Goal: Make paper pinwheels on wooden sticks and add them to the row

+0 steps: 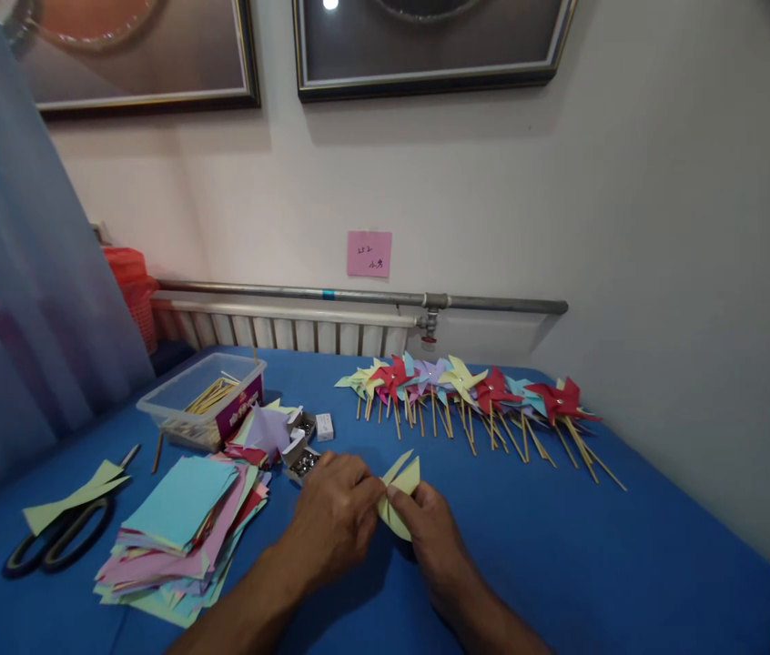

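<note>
My right hand grips a pale yellow paper pinwheel, its thumb pressed on the folded middle. From the other side my left hand is closed, with fingertips pinching the paper's left edge; whether a pin is between them is hidden. The paper has cut points that stand up and curl inward. Just beyond my left hand sits a small open box of shiny metal pins. A stack of coloured paper squares lies to the left.
Finished pinwheels on sticks lie in a row at the back right. Left are a clear plastic box of sticks, a pile of cut papers, and black-handled scissors under yellow paper. A small white box stands on the blue table.
</note>
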`<state>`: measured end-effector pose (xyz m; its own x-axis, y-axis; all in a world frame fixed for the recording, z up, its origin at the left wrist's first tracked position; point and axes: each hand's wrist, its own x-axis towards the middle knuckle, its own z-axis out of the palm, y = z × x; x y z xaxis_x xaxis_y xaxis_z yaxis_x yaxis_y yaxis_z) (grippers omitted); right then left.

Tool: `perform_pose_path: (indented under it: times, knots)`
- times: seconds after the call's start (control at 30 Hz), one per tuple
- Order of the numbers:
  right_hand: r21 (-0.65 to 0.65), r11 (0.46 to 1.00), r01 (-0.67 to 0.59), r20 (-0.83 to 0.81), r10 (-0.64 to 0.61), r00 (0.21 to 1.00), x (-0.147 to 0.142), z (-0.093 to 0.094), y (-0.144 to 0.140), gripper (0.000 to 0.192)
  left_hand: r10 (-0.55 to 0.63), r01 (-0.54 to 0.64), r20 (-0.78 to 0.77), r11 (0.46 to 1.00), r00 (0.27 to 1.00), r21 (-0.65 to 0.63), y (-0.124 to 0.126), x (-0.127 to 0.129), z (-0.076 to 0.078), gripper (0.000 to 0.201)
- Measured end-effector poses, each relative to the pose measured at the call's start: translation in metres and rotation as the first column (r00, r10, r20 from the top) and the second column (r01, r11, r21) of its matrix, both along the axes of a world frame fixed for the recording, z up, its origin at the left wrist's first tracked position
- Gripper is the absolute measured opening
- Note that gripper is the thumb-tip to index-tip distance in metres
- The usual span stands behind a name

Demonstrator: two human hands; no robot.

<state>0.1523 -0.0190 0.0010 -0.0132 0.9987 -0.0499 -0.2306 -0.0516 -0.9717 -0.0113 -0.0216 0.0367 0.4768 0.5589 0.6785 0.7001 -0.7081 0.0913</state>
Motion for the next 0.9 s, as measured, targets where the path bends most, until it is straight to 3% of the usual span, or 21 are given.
perform_pose_path:
  times: [0.2,0.27,0.33,0.4,0.47,0.53,0.57,0.8,0.9]
  knots:
    - [0.031,1.000,-0.001,0.049,0.000,0.999,0.005,-0.007,0.005,0.041,0.002,0.022,0.178,0.991,0.984,-0.129,-0.001,-0.001,0.000,0.024]
    - [0.042,0.999,-0.005,0.031,0.004,1.000,0.006,-0.006,0.005,0.044,0.056,0.019,0.320,0.974,0.946,-0.226,0.002,-0.003,0.003,0.024]
    - [0.058,0.998,-0.013,0.023,0.012,1.000,0.006,-0.004,0.004,0.046,0.172,0.021,0.459,0.922,0.872,-0.386,0.006,-0.005,0.007,0.025]
    - [0.077,0.997,-0.015,0.035,0.012,0.999,0.006,-0.003,0.003,0.046,0.300,0.123,0.552,0.789,0.778,-0.602,0.010,-0.005,0.009,0.031]
    - [0.094,0.995,-0.016,0.049,0.012,0.999,0.005,-0.001,0.002,0.047,0.380,0.335,0.611,0.580,0.695,-0.743,0.013,-0.004,0.009,0.039]
    - [0.108,0.994,-0.018,0.064,0.011,0.998,0.005,0.001,0.001,0.048,0.415,0.517,0.652,0.401,0.634,-0.757,0.014,-0.002,0.005,0.045]
    - [0.115,0.993,-0.019,0.077,0.010,0.997,0.004,0.002,0.001,0.048,0.420,0.567,0.671,0.358,0.611,-0.741,0.014,0.000,0.002,0.046]
    - [0.141,0.988,-0.067,0.182,0.041,0.982,0.003,0.008,-0.002,0.047,0.509,0.688,0.738,0.335,0.442,-0.643,0.019,0.006,-0.016,0.034]
    - [0.124,0.990,-0.074,0.197,0.048,0.979,0.003,0.006,-0.002,0.046,0.494,0.723,0.752,0.305,0.435,-0.619,0.021,0.005,-0.018,0.031]
